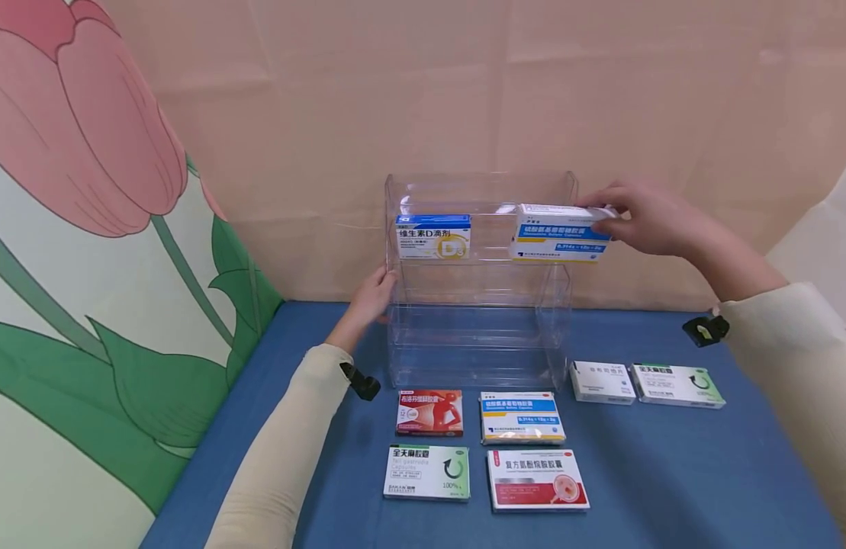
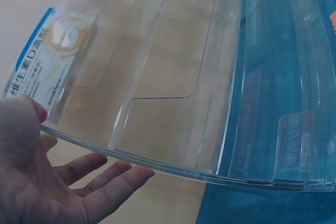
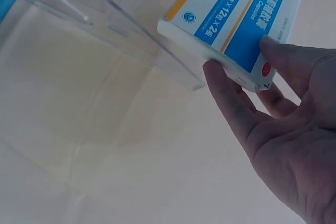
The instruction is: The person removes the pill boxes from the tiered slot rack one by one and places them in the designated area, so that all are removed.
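Note:
At the upper right of a clear plastic display rack (image 1: pixel 477 293), my right hand (image 1: pixel 645 217) pinches a blue-and-white medicine box (image 1: pixel 560 232) by its right end. The right wrist view shows that box (image 3: pixel 231 19) tilted, with thumb and fingers on opposite faces. My left hand (image 1: pixel 371 299) touches the rack's left side. In the left wrist view its fingers (image 2: pixel 118 187) stretch fairly straight along the rack's side edge, the thumb near the front. A vitamin D drops box (image 1: pixel 432 237) stands on the left of the rack's upper tier.
Before the rack lie a red box (image 1: pixel 429 412), another blue-and-white box (image 1: pixel 522 418), a green-and-white box (image 1: pixel 426 473) and a red-and-white box (image 1: pixel 539 480). To its right lie a white box (image 1: pixel 603 382) and a second green-and-white box (image 1: pixel 677 385) on the blue tabletop (image 1: pixel 642 473).

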Motion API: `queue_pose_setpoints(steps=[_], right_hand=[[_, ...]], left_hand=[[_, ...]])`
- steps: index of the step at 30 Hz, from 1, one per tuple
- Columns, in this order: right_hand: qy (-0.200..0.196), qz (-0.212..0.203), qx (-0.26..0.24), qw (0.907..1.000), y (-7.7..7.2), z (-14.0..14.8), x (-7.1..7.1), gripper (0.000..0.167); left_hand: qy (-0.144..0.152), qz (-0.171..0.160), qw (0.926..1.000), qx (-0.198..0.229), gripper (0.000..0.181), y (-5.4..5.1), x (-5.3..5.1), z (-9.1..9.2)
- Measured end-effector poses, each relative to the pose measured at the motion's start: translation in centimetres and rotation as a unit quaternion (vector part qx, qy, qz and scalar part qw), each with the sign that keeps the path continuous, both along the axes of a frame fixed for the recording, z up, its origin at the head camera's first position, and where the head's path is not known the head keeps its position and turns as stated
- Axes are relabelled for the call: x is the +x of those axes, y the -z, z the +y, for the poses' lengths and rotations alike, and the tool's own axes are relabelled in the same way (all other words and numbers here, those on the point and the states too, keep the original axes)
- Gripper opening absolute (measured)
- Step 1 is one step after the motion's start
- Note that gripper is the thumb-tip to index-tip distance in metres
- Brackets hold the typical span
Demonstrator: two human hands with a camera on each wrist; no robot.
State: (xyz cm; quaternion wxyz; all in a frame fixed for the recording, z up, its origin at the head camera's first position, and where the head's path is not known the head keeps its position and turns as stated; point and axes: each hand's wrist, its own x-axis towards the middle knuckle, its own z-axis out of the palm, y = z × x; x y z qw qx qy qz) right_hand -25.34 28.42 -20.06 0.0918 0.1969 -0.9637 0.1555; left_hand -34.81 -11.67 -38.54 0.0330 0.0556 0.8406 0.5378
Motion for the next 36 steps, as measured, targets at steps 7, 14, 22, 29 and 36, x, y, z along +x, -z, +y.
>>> queue_pose_setpoints(steps=[7,14,22,29,36], right_hand=[[-0.011,-0.028,-0.009,0.9995,1.4,1.1,1.2,0.041],[-0.032,-0.027,0.009,0.9991,2.8,1.6,2.1,0.04],[-0.04,-0.044,0.027,0.9979,4.7,2.8,3.0,0.036],[-0.049,-0.065,0.021,0.9964,6.3,4.6,3.7,0.035],[-0.044,-0.125,-0.025,0.9908,8.4,6.2,5.0,0.033]], left_hand=[[0.0,-0.002,1.0,0.006,0.056,0.0,0.0,0.0],[-0.004,0.001,1.0,0.006,0.058,0.0,0.1,-0.2],[0.001,-0.01,0.9998,0.015,0.057,0.5,-0.2,-0.4],[-0.009,0.004,0.9999,0.012,0.054,0.5,-0.2,-0.2],[-0.01,0.009,0.9998,0.013,0.054,0.6,-0.1,-0.1]])
